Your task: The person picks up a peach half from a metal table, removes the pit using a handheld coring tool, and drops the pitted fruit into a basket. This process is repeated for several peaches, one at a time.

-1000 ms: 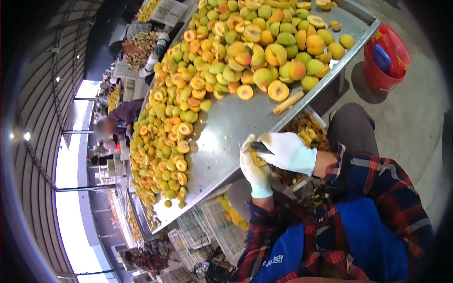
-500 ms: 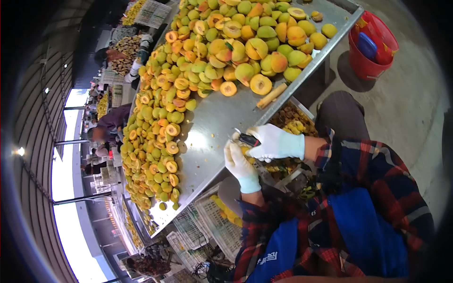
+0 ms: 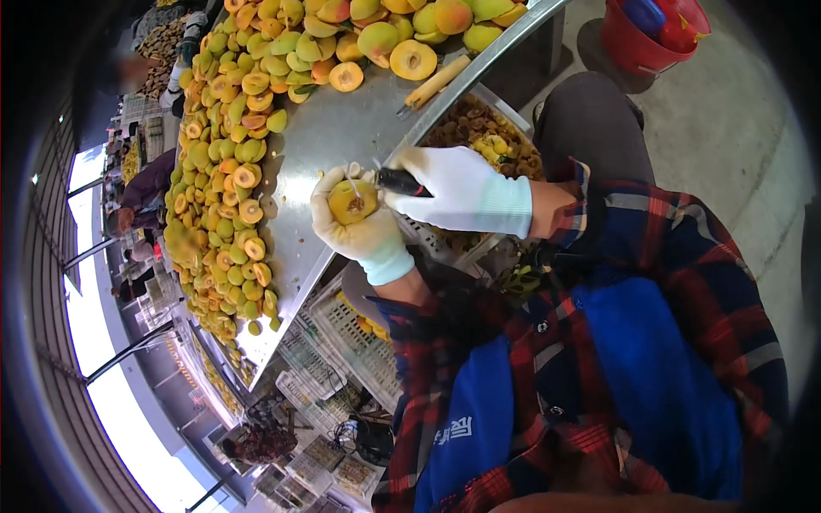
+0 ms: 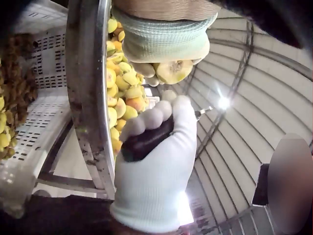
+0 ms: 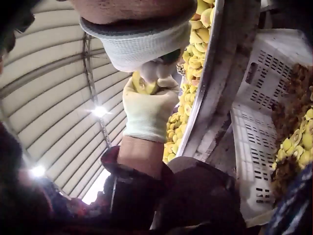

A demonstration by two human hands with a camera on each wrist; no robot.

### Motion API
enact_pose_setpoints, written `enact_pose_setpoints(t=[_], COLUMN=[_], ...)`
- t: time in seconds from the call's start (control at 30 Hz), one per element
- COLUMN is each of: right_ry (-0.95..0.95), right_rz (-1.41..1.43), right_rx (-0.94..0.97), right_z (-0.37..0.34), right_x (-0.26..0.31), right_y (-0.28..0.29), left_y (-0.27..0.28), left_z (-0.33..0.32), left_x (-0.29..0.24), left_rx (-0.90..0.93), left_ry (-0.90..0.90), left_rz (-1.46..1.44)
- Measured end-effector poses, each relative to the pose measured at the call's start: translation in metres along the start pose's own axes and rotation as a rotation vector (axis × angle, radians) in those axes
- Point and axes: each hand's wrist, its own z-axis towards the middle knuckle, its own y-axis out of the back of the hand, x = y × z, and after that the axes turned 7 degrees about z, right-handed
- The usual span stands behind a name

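An arched, ribbed roof (image 5: 54, 88) is lit by lamps over a large workroom, in which other people are seen at the far side. Across a metal table (image 3: 321, 137) a broad heap of fruit (image 3: 250, 152) is spread, green, yellow and orange, with many cut faces turned up. Near the table's edge a wooden-handled tool (image 3: 438, 81) is laid beside the heap. In front of the person, just beyond that edge, a cut fruit (image 3: 352, 205) is held in the gloved left hand (image 3: 363, 235), its fingers curled round the side; a brownish patch is shown in the fruit's middle. By the gloved right hand (image 3: 457, 190) a black-handled tool (image 3: 404, 182) is gripped, the fingers closed round its handle, near the fruit; whether the fruit is touched by its metal tip cannot be told. Below the table brown scraps and yellow pieces are contained in a white crate (image 5: 252, 152). On the floor a blue object (image 3: 643, 15) is held by a red bucket (image 3: 637, 55)
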Motion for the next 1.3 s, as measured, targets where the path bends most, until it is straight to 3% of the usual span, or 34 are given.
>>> enact_pose_setpoints(t=[0.07,0.1,0.13,0.27,0.33,0.37,0.43,0.53,0.67,0.73,0.8,0.93,1.0,1.03,1.07,1.13,1.2,1.3], right_ry=[-0.061,-0.04,-0.044,0.076,0.105,0.149,0.192,0.102,0.207,0.245,0.1,0.025,-0.094,-0.06,-0.059,-0.072,-0.034,-0.062], right_rz=[-0.259,-0.247,-0.244,-0.285,-0.284,-0.285,-0.287,-0.406,-0.486,-0.54,-0.463,-0.401,-0.541,-0.539,-0.538,-0.488,-0.435,-0.328], right_rx=[0.224,0.268,0.271,0.252,0.249,0.232,0.216,0.3,0.239,0.222,0.292,0.411,0.692,0.677,0.678,0.49,0.364,0.324], right_z=[-0.001,-0.002,-0.003,-0.004,-0.005,-0.006,-0.007,-0.008,-0.009,-0.009,-0.008,-0.006,-0.017,-0.03,-0.027,-0.012,0.0,0.004], right_x=[-0.001,0.0,-0.002,-0.009,-0.011,-0.013,-0.014,-0.012,-0.02,-0.021,-0.019,-0.011,-0.012,-0.039,-0.034,-0.021,-0.012,-0.005], right_y=[0.001,0.002,0.001,0.0,0.0,0.0,-0.001,0.002,0.003,0.003,0.002,0.013,0.019,0.013,0.014,0.022,0.02,0.014], left_y=[0.008,0.009,0.008,0.008,0.008,0.01,0.016,0.021,0.019,0.012,0.012,0.003,0.009,0.008,0.019,0.025,0.022,0.018], left_z=[0.002,0.002,0.002,0.0,-0.001,-0.002,-0.001,-0.002,-0.004,-0.005,-0.004,-0.001,0.018,0.03,0.04,0.039,0.028,0.021], left_x=[-0.001,0.002,0.003,0.003,0.002,0.002,0.003,0.007,0.004,0.005,0.009,0.015,0.001,-0.005,-0.014,-0.019,-0.012,0.002], left_rx=[0.023,0.024,0.025,0.084,0.106,0.107,0.164,0.213,0.208,0.044,0.002,-0.12,-0.275,-0.341,-0.238,-0.181,-0.128,-0.02], left_ry=[-0.014,-0.099,-0.186,-0.214,-0.309,-0.307,-0.172,-0.118,-0.152,-0.166,-0.225,-0.327,-0.172,-0.194,-0.064,0.109,0.109,0.156], left_rz=[0.082,0.168,0.251,0.286,0.472,0.472,0.21,0.153,0.272,0.419,0.527,0.732,0.523,0.435,0.28,0.154,0.159,0.085])
